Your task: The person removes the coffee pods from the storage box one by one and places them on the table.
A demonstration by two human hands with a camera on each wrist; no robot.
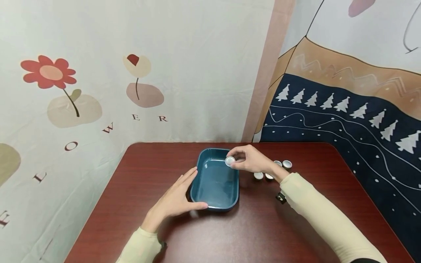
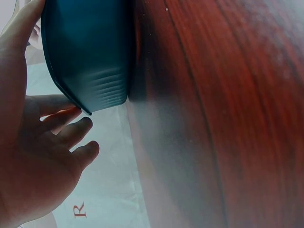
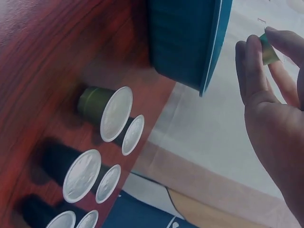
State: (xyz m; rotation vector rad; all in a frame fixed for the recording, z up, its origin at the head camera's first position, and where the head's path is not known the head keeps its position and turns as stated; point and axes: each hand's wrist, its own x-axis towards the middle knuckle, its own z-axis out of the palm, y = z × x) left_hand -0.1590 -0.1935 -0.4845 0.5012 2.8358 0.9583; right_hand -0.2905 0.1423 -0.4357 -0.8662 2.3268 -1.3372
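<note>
A dark teal rectangular basin (image 1: 215, 184) stands on the table. My left hand (image 1: 175, 199) rests against it, fingers spread along the left rim and thumb at the near rim; the left wrist view shows the hand (image 2: 45, 147) beside the basin's outer wall (image 2: 90, 52). Over the basin's far right corner, my right hand (image 1: 252, 159) pinches a coffee capsule (image 1: 230, 161) between thumb and fingers, its silvery lid facing the head camera. Seen from the right wrist, this capsule (image 3: 269, 53) has a greenish-gold side and is raised above the rim level.
Several more coffee capsules stand lid up to the basin's right, among them a green one (image 3: 92, 102) and a dark one (image 3: 59, 159); my right forearm partly covers the group in the head view. The reddish-brown table (image 1: 138, 175) meets a printed curtain (image 1: 197, 73) at its far edge.
</note>
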